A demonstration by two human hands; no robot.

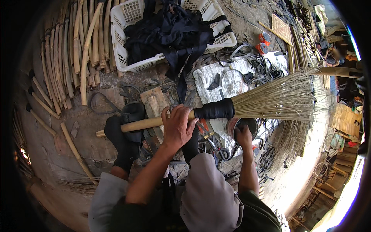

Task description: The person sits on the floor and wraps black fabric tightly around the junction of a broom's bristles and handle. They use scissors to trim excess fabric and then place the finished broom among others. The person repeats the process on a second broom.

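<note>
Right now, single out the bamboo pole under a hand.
The pole running into the black binding: the left hand is on it; the upper-left poles lie untouched.

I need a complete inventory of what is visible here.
broom: 1, pale and black, centre
container: 1, reddish, below broom
basket: 1, white, top
cloth: uncounted, black, in basket
poles: many, tan, upper left
black-ended sticks: 3, tan, left
sack: 1, white, above broom
strips: many, black, on sack
tins: 2, red, upper right
scissors: 1, dark, below broom
bicycle wheels: 2, greyish, far right
other person: 1, clothing unclear, far right
trouser legs: 2, grey, bottom
socked feet: 2, black, central
left hand: 1, on broom
right hand: 1, at container
</note>
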